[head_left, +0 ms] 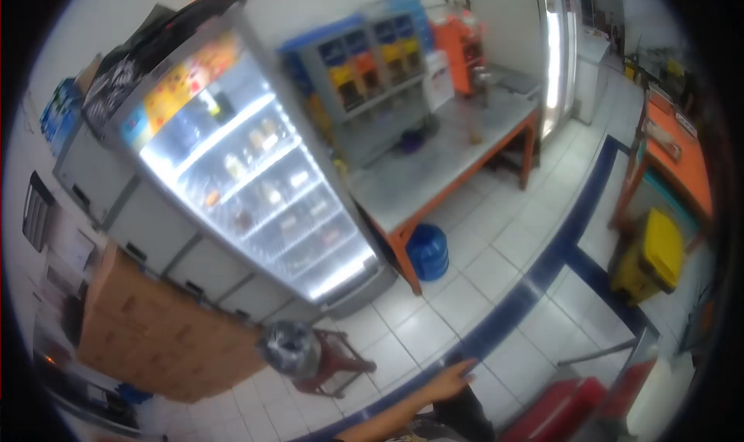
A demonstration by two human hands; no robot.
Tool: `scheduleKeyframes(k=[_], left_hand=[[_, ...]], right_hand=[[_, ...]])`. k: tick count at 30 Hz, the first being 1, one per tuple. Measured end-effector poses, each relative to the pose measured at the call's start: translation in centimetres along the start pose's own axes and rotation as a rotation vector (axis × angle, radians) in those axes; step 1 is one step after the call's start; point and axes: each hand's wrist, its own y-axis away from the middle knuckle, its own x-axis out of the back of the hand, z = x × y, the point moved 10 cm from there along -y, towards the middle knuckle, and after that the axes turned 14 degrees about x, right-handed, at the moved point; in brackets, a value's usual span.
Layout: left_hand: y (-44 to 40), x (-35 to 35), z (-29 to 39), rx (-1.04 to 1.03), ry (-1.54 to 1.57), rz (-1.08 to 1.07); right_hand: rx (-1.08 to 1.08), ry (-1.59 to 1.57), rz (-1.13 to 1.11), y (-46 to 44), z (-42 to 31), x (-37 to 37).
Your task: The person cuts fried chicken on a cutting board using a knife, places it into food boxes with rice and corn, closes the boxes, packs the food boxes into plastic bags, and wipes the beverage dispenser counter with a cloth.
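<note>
My left hand [452, 381] reaches in from the bottom edge, with the forearm crossing low over the floor. Its fingers look partly stretched out, and I make out nothing held in them. Just below it is dark clothing [465, 415], seemingly over my own leg. A small dark patch shows beside the fingers, too blurred to name. To the right of the hand is a red seat [558, 411]. Left of it stands a dark red stool [333, 364] with a plastic-wrapped bundle [291, 347] on top. My right hand is out of view.
A lit display fridge [256, 171] stands by grey cabinets [201, 275] and stacked cardboard boxes [170, 333]. A metal-topped table [434, 167] has a blue water jug [427, 252] under it. A yellow bin [651, 256] stands near an orange table [682, 159]. A blue stripe [527, 295] crosses the tiles.
</note>
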Motion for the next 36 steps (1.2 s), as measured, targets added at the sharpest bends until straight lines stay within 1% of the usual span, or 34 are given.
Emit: scheduleKeyframes(k=[1, 3, 4, 5, 7, 8, 9, 10, 11, 12, 13, 15, 16, 17, 18, 19, 20, 21, 22, 23, 25, 26, 27, 28, 29, 31, 32, 34, 35, 36], left_hand=[[-1.2, 2.8, 2.1, 0.001, -0.01, 0.0], [-4.0, 9.4, 4.6, 0.169, 0.098, 0.082], [-6.9, 13.2, 5.3, 0.092, 0.051, 0.144], [-9.5, 16.4, 5.7, 0.02, 0.019, 0.199], [-12.3, 22.9, 8.5, 0.121, 0.216, 0.276], [-13.9, 26.5, 10.3, 0.091, 0.334, 0.349], [-14.7, 29.8, 13.1, 0.006, 0.442, 0.458], [-16.7, 32.9, 14.6, 0.018, 0.51, 0.489], [-18.7, 35.7, 16.0, 0.027, 0.575, 0.519], [-20.8, 38.4, 17.6, 0.052, 0.614, 0.551], [-23.1, 40.8, 19.1, 0.077, 0.651, 0.584], [-28.2, 45.6, 23.1, -0.031, 0.772, 0.626], [-31.9, 48.3, 23.9, -0.045, 0.802, 0.644], [-35.3, 50.9, 25.3, -0.041, 0.811, 0.647], [-38.1, 53.8, 27.1, -0.047, 0.769, 0.726], [-40.8, 56.0, 28.1, -0.042, 0.728, 0.798], [-44.3, 57.8, 28.6, -0.016, 0.746, 0.789], [-47.0, 60.8, 29.9, -0.002, 0.656, 0.91], [-49.0, 63.1, 31.7, 0.012, 0.553, 1.026], [-51.2, 64.3, 33.3, 0.021, 0.55, 1.018], [-54.5, 67.3, 36.1, 0.149, 0.382, 1.12], [-56.4, 68.3, 37.1, 0.153, 0.375, 1.126], [-57.5, 69.1, 38.1, 0.202, 0.234, 1.23], [-58.8, 69.9, 38.8, 0.255, 0.093, 1.333], [-60.7, 70.5, 38.7, 0.268, 0.1, 1.347], [-63.5, 71.1, 37.5, 0.398, 0.056, 1.43], [-63.4, 70.5, 38.3, 0.408, -0.007, 1.596], [-65.6, 69.8, 38.2, 0.493, -0.013, 1.655], [-66.4, 69.6, 39.4, 0.524, -0.023, 1.688], [-67.2, 69.0, 40.7, 0.553, -0.031, 1.739]], right_hand=[[-0.017, -0.008, -0.008, -1.4, -2.0, 0.0], [-0.003, -0.02, -0.005, -4.8, -6.6, 0.8], [0.028, -0.02, 0.003, -7.0, -9.1, 1.6], [0.094, -0.012, 0.016, -9.3, -11.7, 2.6], [0.293, 0.003, 0.07, -16.2, -19.0, 6.4], [0.408, 0.002, 0.092, -20.5, -22.4, 8.6], [0.375, -0.141, 0.245, -15.9, -34.1, 12.2], [0.364, -0.132, 0.19, -15.9, -42.1, 13.8], [0.458, -0.156, 0.236, -15.7, -49.6, 15.5], [0.554, -0.178, 0.28, -16.1, -55.5, 17.2], [0.558, -0.158, 0.295, -17.8, -58.7, 18.7], [0.863, -0.179, 0.284, -20.8, -68.8, 20.2], [0.87, -0.167, 0.281, -22.0, -72.5, 20.2], [0.875, -0.22, 0.245, -22.3, -75.7, 19.5], [0.867, -0.27, 0.211, -22.4, -78.6, 18.4], [0.843, -0.251, 0.209, -22.8, -81.2, 17.3], [0.849, -0.21, 0.132, -23.1, -84.5, 15.7], [0.864, -0.175, 0.058, -23.8, -88.1, 14.6], [0.853, -0.168, 0.063, -24.8, -91.0, 14.5], [0.878, -0.163, 0.057, -25.8, -93.7, 14.3], [0.899, -0.173, 0.045, -28.3, -99.0, 14.1], [0.944, -0.147, 0.116, -29.5, -102.0, 15.0], [0.991, -0.117, 0.184, -31.0, -105.2, 15.9], [0.988, -0.123, 0.169, -32.5, -108.3, 16.4], [0.991, -0.116, 0.149, -34.4, -111.0, 16.4], [1.184, 0.052, 0.182, -37.0, -116.5, 16.6], [1.195, 0.044, 0.13, -38.7, -118.0, 16.1], [1.202, 0.005, 0.017, -41.6, -120.0, 15.1], [1.215, -0.042, -0.038, -42.2, -121.4, 14.8], [1.273, 0.091, -0.078, -42.0, -122.7, 14.6]])
